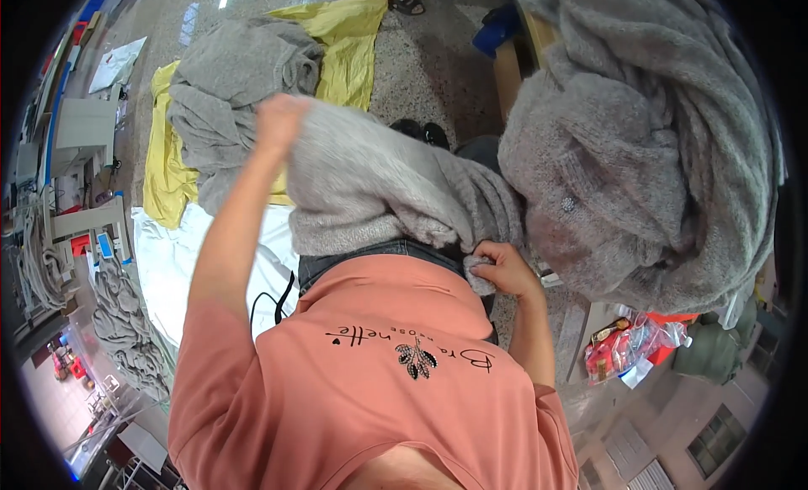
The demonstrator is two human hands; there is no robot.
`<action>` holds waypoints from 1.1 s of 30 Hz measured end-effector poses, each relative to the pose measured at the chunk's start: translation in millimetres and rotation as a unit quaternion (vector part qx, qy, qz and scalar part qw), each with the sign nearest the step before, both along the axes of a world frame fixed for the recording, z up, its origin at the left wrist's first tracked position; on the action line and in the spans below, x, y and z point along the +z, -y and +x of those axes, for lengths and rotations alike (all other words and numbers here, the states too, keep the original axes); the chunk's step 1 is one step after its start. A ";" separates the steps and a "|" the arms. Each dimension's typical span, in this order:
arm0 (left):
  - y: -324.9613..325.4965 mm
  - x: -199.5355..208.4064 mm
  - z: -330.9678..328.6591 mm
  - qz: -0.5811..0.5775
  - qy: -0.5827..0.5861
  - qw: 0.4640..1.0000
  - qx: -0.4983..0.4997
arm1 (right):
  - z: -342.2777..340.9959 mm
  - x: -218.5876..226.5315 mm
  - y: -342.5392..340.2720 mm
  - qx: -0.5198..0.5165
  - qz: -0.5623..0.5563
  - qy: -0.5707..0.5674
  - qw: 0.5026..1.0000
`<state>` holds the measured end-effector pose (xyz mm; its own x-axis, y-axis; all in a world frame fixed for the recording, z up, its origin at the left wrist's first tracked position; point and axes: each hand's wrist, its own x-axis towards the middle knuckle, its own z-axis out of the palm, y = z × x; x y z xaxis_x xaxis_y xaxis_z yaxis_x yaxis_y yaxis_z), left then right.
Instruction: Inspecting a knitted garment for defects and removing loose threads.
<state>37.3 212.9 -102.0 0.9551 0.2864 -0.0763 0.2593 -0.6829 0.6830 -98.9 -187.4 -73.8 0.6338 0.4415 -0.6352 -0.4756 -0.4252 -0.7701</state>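
Note:
Across my lap stretches a grey fuzzy knit garment [370, 170], its folds bunched toward the right. My left hand [282, 121], a little blurred, is closed on the garment's upper left edge, raised away from my body. Close to my right hip, my right hand [505, 269] pinches a gathered bit of the same grey knit between thumb and fingers. The garment's exact kind is hidden by its folds.
A heap of grey knits [240, 77] lies on a yellow sheet [353, 48] at the far left, beside white cloth [181, 271]. At the right rises a large grey knit pile [623, 153]. Clear plastic bags [635, 347] lie below it. Another person's sandalled foot [406, 3] stands at the far edge.

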 end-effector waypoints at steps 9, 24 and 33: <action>-36.1 189.6 -154.1 -0.259 -0.061 0.903 -0.337 | 1.8 -30.8 18.5 -0.038 0.047 -0.084 0.995; 74.4 7.6 16.2 0.175 0.035 0.878 -0.444 | -6.1 -12.2 15.8 -0.050 0.047 -0.044 0.997; 21.8 -75.6 38.7 0.109 -0.127 0.929 -0.329 | 2.1 -24.6 20.3 -0.060 0.062 -0.090 0.992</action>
<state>76.0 191.0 -177.6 0.8878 -0.3190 -0.3319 -0.1305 -0.8658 0.4831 -96.9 -207.8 -98.4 0.5669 0.4522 -0.6886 -0.6520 -0.2647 -0.7105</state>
